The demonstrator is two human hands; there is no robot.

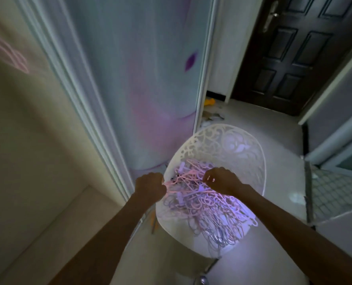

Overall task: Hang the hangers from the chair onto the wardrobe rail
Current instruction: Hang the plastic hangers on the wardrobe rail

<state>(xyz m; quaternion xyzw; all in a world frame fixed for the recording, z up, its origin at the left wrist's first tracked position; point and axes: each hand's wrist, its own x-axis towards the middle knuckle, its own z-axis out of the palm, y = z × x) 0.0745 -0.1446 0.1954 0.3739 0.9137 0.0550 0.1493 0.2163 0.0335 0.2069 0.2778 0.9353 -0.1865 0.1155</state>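
A white chair [222,140] with a lacy cut-out back stands below me. Its seat carries a tangled heap of pink and lilac plastic hangers [208,208]. My left hand [149,185] is curled at the chair's left rim and grips the end of a pink hanger [177,182] that runs from the heap. My right hand [220,179] hovers over the back of the heap with its fingers curled down into the hangers; what they pinch is hidden. The wardrobe rail is out of view.
The wardrobe's sliding door [146,79] with a pale lilac pattern stands just left of the chair, framed by a white post [74,85]. A dark panelled door [294,50] is at the back right. Small clutter [210,112] lies on the floor behind the chair.
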